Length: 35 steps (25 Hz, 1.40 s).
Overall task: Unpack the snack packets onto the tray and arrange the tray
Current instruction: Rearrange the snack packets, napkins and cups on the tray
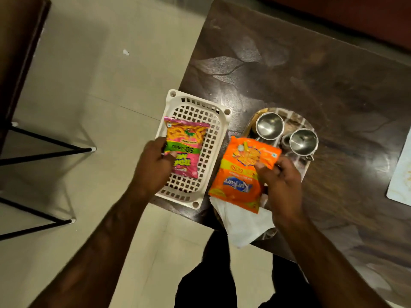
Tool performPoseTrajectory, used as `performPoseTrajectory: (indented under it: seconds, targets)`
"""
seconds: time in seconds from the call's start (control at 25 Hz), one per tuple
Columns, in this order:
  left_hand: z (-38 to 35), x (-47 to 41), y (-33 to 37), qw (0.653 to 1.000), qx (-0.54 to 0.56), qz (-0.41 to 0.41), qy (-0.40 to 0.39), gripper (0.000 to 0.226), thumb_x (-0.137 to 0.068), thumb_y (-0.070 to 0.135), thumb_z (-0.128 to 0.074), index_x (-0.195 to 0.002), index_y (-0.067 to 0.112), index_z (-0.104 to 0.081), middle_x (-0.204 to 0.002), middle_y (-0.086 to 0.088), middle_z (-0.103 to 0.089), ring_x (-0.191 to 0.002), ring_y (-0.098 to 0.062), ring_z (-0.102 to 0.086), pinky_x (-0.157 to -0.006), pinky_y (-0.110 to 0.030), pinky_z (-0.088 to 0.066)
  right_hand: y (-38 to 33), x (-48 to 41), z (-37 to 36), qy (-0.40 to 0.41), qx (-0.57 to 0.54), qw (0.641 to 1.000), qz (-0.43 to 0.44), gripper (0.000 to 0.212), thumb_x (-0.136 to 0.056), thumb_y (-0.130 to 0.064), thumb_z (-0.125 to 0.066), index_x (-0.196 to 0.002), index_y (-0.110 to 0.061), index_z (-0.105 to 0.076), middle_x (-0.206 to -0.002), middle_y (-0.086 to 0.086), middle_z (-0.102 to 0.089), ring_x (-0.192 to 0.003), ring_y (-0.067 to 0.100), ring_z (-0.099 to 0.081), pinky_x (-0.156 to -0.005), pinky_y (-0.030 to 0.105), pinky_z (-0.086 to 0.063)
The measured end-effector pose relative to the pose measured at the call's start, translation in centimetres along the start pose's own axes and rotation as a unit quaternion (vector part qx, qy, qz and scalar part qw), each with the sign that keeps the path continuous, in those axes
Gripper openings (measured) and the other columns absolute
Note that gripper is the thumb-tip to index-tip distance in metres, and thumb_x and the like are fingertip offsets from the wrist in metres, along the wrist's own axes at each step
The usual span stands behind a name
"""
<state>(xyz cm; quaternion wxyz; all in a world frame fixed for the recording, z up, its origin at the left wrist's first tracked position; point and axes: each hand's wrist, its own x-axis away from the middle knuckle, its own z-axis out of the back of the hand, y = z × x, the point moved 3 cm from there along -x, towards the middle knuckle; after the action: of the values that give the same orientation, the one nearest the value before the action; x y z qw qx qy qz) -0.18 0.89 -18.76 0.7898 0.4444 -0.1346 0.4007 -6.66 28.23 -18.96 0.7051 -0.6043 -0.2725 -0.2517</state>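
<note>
The left hand (153, 165) held the pink and green snack packet (186, 143) by its left edge. Its thumb lay on the printed face and the other fingers curled behind. The packet was over the white plastic basket (219, 130), which sat at the corner of the dark tabletop (311, 74). Whether the packet's lower end rested on the basket's lattice or hung just clear of it could not be told from this view.

The right hand (281, 181) pinched the orange snack packet (240, 176) near its upper right edge, thumb on top and fingers curled beneath. That packet lay over the near part of the steel tray (293, 121) and covered part of a white napkin (240, 225) that spilled past the tabletop's edge. Two steel cups (269, 125) stood close together at the tray's far end, with the orange packet's top corner just beside the nearer one.

Both packets looked light and puffed with air, and their thin glossy film was likely to be slippery. The contents were probably brittle, so a crimped seam or a side edge seemed a better hold than the belly. The orange packet was the larger and would want laying flat, clear of the cups, which a nudge might tip. The soft napkin could drag along under it.
</note>
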Motion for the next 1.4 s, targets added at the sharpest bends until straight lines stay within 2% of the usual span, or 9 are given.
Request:
performPoseTrajectory:
  seconds: [0.12, 0.28, 0.36, 0.44, 0.64, 0.84, 1.12, 1.28, 1.4]
  targets:
    - [2.1, -1.8, -0.5, 1.000, -0.001, 0.012, 0.024, 0.036, -0.088, 0.025, -0.054, -0.122, 0.019, -0.063, -0.120, -0.009, -0.064, -0.109, -0.027, -0.063, -0.099, -0.048, -0.051, -1.5, -1.1, -5.2, -0.042, -0.006, 0.999, 0.012, 0.014, -0.101, -0.008, -0.068, -0.115, -0.008, -0.065, -0.090, -0.006, -0.080, -0.078, 0.004, -0.079, -0.065, 0.028, -0.065]
    - [2.3, -3.0, -0.9, 0.999, -0.045, -0.003, 0.027, 0.050, -0.094, 0.013, -0.057, -0.143, 0.018, -0.049, -0.139, -0.005, -0.059, -0.124, -0.022, -0.057, -0.100, -0.035, -0.047, -1.7, -2.8, -8.4, -0.045, 0.013, 0.999, -0.002, 0.020, -0.103, -0.008, -0.063, -0.123, -0.012, -0.061, -0.093, -0.006, -0.073, -0.081, 0.007, -0.072, -0.073, 0.029, -0.061]
    - [2.5, -2.6, -0.6, 0.990, -0.104, -0.047, 0.076, 0.050, -0.091, 0.010, -0.060, -0.140, 0.012, -0.051, -0.138, -0.011, -0.055, -0.124, -0.028, -0.056, -0.102, -0.044, -0.049, -0.7, -2.7, -7.4, -0.022, 0.110, 0.994, 0.013, 0.031, -0.098, -0.002, -0.062, -0.127, -0.009, -0.060, -0.092, -0.005, -0.066, -0.085, 0.010, -0.064, -0.079, 0.032, -0.056]
    - [2.2, -1.2, 0.0, 0.982, -0.119, -0.100, 0.103, 0.032, -0.090, 0.007, -0.058, -0.122, 0.010, -0.061, -0.117, -0.012, -0.061, -0.105, -0.030, -0.062, -0.090, -0.047, -0.053, 0.8, -2.0, -4.9, -0.015, 0.199, 0.980, 0.024, 0.039, -0.092, 0.000, -0.063, -0.127, -0.017, -0.059, -0.099, -0.007, -0.064, -0.089, 0.009, -0.063, -0.084, 0.032, -0.055]
    - [-3.4, 4.9, 1.1, 0.968, -0.142, -0.143, -0.151, 0.011, -0.094, 0.019, -0.058, -0.104, 0.021, -0.063, -0.090, 0.006, -0.068, -0.076, -0.014, -0.065, -0.070, -0.033, -0.054, 4.9, -0.3, 2.1, -0.114, 0.453, 0.884, -0.026, 0.034, -0.087, -0.031, -0.078, -0.117, -0.031, -0.062, -0.110, -0.008, -0.068, -0.106, 0.019, -0.069, -0.091, 0.036, -0.054]
    - [-10.5, 9.6, -1.3, 0.866, -0.252, -0.027, -0.430, 0.035, -0.096, 0.038, -0.053, -0.123, 0.016, -0.059, -0.125, -0.008, -0.066, -0.115, -0.026, -0.063, -0.098, -0.039, -0.052, 6.1, 1.4, 3.0, -0.182, 0.523, 0.833, -0.012, 0.048, -0.079, -0.048, -0.079, -0.121, -0.034, -0.062, -0.113, -0.010, -0.064, -0.111, 0.018, -0.065, -0.097, 0.044, -0.056]
    - [-12.3, 10.8, -1.5, 0.890, -0.200, 0.029, -0.410, 0.039, -0.096, 0.038, -0.054, -0.126, 0.014, -0.056, -0.128, -0.007, -0.066, -0.121, -0.026, -0.061, -0.100, -0.035, -0.049, 5.5, 0.9, 1.8, -0.256, 0.535, 0.805, -0.025, 0.022, -0.081, -0.023, -0.080, -0.103, -0.025, -0.076, -0.100, -0.008, -0.069, -0.097, 0.016, -0.066, -0.085, 0.033, -0.055]
    - [-9.3, 9.5, -1.2, 0.928, -0.150, 0.031, -0.339, 0.072, -0.085, 0.054, -0.068, -0.138, 0.014, -0.041, -0.132, -0.002, -0.062, -0.121, -0.023, -0.062, -0.100, -0.038, -0.052, 3.8, 1.9, 1.5, -0.303, 0.402, 0.861, -0.076, 0.018, -0.086, -0.009, -0.080, -0.099, -0.020, -0.075, -0.097, -0.005, -0.077, -0.091, 0.011, -0.071, -0.083, 0.036, -0.058]
    - [-6.6, 9.0, -1.2, 0.951, 0.060, 0.071, -0.295, 0.083, -0.073, 0.044, -0.084, -0.141, 0.022, -0.042, -0.131, 0.005, -0.063, -0.122, -0.017, -0.062, -0.102, -0.039, -0.054, 1.3, 2.4, -0.5, -0.360, 0.253, 0.892, -0.099, 0.019, -0.088, -0.007, -0.083, -0.106, -0.012, -0.076, -0.098, 0.002, -0.081, -0.086, 0.007, -0.074, -0.072, 0.022, -0.057]
